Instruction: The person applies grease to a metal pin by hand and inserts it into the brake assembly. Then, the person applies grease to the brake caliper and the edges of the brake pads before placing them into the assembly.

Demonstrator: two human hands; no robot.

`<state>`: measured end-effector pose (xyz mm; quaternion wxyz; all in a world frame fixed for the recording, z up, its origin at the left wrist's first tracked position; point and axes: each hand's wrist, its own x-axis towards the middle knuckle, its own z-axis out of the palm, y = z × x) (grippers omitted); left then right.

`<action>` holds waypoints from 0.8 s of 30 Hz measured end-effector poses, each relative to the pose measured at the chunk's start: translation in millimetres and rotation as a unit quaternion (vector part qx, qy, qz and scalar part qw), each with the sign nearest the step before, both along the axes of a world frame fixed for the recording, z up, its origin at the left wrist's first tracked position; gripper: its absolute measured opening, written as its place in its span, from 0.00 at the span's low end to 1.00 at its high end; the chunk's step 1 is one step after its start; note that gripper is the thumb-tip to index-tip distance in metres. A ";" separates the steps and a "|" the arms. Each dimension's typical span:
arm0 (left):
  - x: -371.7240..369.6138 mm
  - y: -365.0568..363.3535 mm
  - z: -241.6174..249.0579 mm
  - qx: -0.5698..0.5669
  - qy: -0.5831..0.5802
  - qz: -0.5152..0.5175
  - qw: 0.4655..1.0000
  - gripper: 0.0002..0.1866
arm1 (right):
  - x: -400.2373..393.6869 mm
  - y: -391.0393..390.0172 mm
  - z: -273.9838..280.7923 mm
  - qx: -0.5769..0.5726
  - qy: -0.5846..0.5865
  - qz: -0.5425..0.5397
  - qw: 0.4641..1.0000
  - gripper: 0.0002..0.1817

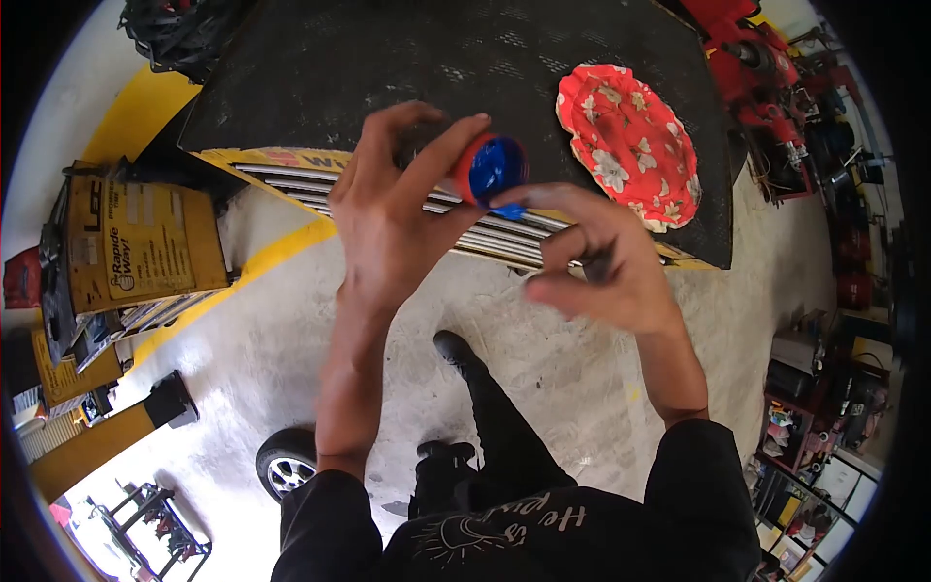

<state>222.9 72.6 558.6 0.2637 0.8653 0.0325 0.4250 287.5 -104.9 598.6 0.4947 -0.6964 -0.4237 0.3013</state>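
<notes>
My left hand is closed around a small round red tub, its mouth tilted toward me. Glossy blue paste fills the inside. At the lower rim, the index finger of my right hand reaches to the tub, with a blue smear at its tip. The thumb of that hand is spread away from the index finger, the other fingers are partly bent and slightly blurred, and nothing shows between them. Both hands are above the near edge of a black-topped workbench.
A red flowered cloth cover lies on the bench's right side. Metal rods run along its front. A yellow cabinet stands left, a wheel rests on the floor, and red equipment and shelves line the right.
</notes>
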 end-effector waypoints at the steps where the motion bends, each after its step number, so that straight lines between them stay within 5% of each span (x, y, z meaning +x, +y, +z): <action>1: 4.6 0.6 -0.1 -0.033 0.023 0.020 0.999 0.26 | 3.9 -1.6 1.0 0.066 0.179 -0.012 0.982 0.31; 2: 12.7 3.6 -3.5 -0.030 0.017 0.020 0.999 0.26 | 7.8 -2.8 2.5 0.129 0.350 -0.021 0.928 0.29; 4: 33.4 11.1 -16.1 -0.033 0.030 0.064 0.997 0.27 | 12.1 0.6 0.4 0.162 0.350 0.005 0.922 0.29; 8: 44.0 10.6 -18.9 -0.028 0.121 0.129 0.984 0.29 | 17.8 32.0 -7.4 0.188 0.165 -0.145 0.957 0.33; 10: 40.3 9.8 -12.8 -0.040 0.163 0.120 0.978 0.25 | 33.3 55.4 -27.3 0.127 -0.199 -0.249 0.939 0.38; 14: 25.1 15.6 -8.2 -0.014 0.149 0.094 0.984 0.26 | 56.4 89.6 -48.0 0.119 -0.182 -0.231 0.948 0.45; 16: 1.9 17.5 0.6 -0.216 0.148 0.062 0.963 0.27 | 58.1 92.6 -47.5 0.103 -0.119 -0.220 0.963 0.46; 20: -75.2 26.6 7.0 -0.457 0.054 -0.086 0.884 0.19 | 17.5 76.8 -25.2 0.153 -0.309 -0.285 0.894 0.41; 23: -138.4 22.4 32.1 -0.413 0.077 0.008 0.907 0.19 | -59.5 75.2 -41.3 0.294 0.070 -0.097 0.948 0.35; 24: -157.4 17.9 39.9 -0.399 0.084 0.040 0.912 0.19 | -84.8 79.6 -46.1 0.286 0.114 -0.046 0.950 0.37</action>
